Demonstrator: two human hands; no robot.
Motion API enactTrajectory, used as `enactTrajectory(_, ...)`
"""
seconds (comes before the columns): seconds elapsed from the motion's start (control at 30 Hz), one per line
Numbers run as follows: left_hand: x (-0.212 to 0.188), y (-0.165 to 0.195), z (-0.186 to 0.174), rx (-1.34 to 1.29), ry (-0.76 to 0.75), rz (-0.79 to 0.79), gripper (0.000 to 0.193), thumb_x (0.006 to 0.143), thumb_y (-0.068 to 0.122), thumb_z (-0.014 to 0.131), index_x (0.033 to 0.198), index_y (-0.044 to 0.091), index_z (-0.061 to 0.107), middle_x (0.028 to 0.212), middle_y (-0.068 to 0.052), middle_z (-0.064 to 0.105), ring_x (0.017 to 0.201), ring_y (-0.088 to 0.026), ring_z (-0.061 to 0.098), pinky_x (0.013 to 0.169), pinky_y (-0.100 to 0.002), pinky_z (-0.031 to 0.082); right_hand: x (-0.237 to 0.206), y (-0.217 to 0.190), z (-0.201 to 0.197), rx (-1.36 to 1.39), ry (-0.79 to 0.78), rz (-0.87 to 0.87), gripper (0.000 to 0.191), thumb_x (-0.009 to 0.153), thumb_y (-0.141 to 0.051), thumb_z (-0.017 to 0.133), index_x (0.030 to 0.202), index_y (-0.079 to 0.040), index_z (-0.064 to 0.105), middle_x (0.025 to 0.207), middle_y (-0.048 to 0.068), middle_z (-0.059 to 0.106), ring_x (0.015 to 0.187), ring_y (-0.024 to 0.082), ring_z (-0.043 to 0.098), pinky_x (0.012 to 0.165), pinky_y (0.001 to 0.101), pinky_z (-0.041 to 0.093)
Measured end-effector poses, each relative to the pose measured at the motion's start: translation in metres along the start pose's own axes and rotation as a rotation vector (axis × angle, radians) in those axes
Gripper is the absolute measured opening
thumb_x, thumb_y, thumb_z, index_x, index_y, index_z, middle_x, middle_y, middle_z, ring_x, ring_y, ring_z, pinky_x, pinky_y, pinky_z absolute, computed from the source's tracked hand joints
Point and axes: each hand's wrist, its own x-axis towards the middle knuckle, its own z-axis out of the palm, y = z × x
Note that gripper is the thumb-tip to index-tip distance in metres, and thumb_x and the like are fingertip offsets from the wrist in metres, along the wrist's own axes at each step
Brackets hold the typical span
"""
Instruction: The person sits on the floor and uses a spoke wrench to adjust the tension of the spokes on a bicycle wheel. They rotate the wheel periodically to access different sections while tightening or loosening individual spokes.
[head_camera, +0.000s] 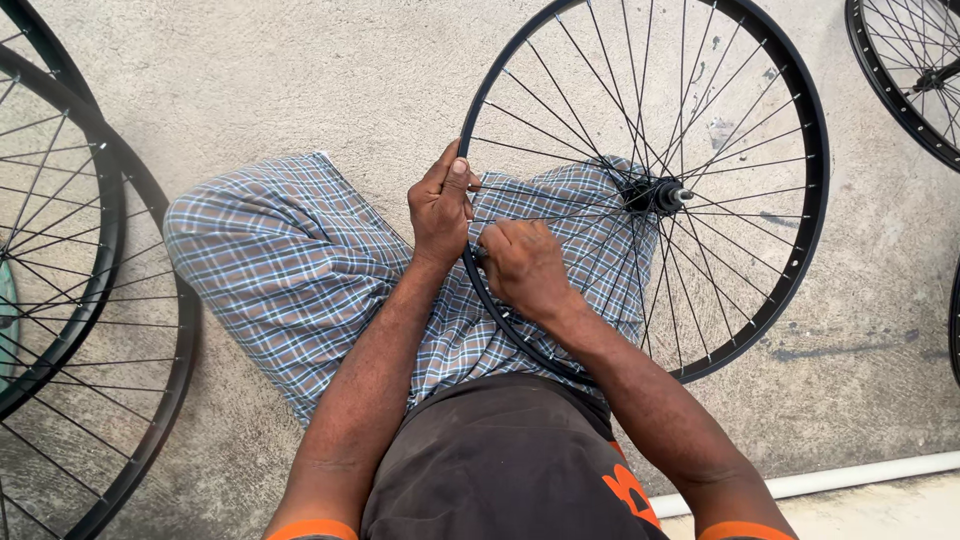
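A black spoked bicycle wheel (800, 250) lies tilted across my right knee, its hub (655, 195) near the middle of the view. My left hand (440, 205) grips the rim at its left side, thumb on top. Just beside it, my right hand (525, 265) is closed at the rim's inner edge where the spokes meet it; a small dark tool tip seems to show between its fingers, but I cannot tell what it is. Both hands nearly touch. I sit on a concrete floor in checked shorts.
Two more black spoked wheels (110, 250) lie overlapping on the floor at the left. Another wheel (900, 70) shows at the top right corner. A white pipe (850, 478) runs along the floor at the lower right.
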Motion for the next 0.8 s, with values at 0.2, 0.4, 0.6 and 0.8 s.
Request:
enactTrajectory(0.2, 0.004, 0.001, -0.004, 0.042, -0.007, -0.023, 0.048, 0.112, 0.034, 0.052, 0.145, 0.001, 0.058, 0.08, -0.004, 0.068, 0.054, -0.001, 0.052, 0.043, -0.018, 0.043, 0.01, 0.013, -0.007, 0.158, -0.072, -0.062, 0.011, 0.089, -0.009, 0.073, 0.091, -0.005, 0.063, 0.079, 0.008, 0.062, 0.07, 0.022, 0.064, 0.062, 0.0374, 0.051)
enactTrajectory(0.4, 0.006, -0.002, -0.003, 0.04, -0.022, -0.001, 0.048, 0.111, 0.036, 0.051, 0.145, 0.002, 0.059, 0.079, -0.004, 0.068, 0.054, -0.001, 0.055, 0.043, -0.018, 0.047, 0.002, 0.022, -0.034, 0.296, 0.065, -0.108, 0.015, 0.092, -0.003, 0.071, 0.106, -0.002, 0.068, 0.102, 0.012, 0.074, 0.095, 0.026, 0.075, 0.082, 0.0366, 0.062)
enactTrajectory(0.6, 0.007, -0.003, -0.005, 0.039, -0.025, 0.008, 0.047, 0.112, 0.036, 0.051, 0.144, 0.002, 0.06, 0.08, -0.003, 0.068, 0.055, -0.001, 0.056, 0.044, -0.018, 0.047, -0.011, 0.021, -0.04, 0.327, 0.142, -0.124, 0.017, 0.092, -0.001, 0.073, 0.108, -0.001, 0.067, 0.112, 0.014, 0.073, 0.105, 0.029, 0.074, 0.09, 0.0369, 0.062)
enactTrajectory(0.8, 0.006, -0.005, -0.005, 0.053, -0.023, 0.002, 0.048, 0.111, 0.036, 0.052, 0.144, 0.002, 0.061, 0.078, -0.004, 0.068, 0.053, -0.002, 0.054, 0.042, -0.018, 0.045, -0.022, 0.029, -0.061, -0.035, -0.11, -0.155, 0.017, 0.092, -0.006, 0.063, 0.108, -0.006, 0.069, 0.11, 0.011, 0.073, 0.103, 0.026, 0.068, 0.099, 0.0472, 0.05)
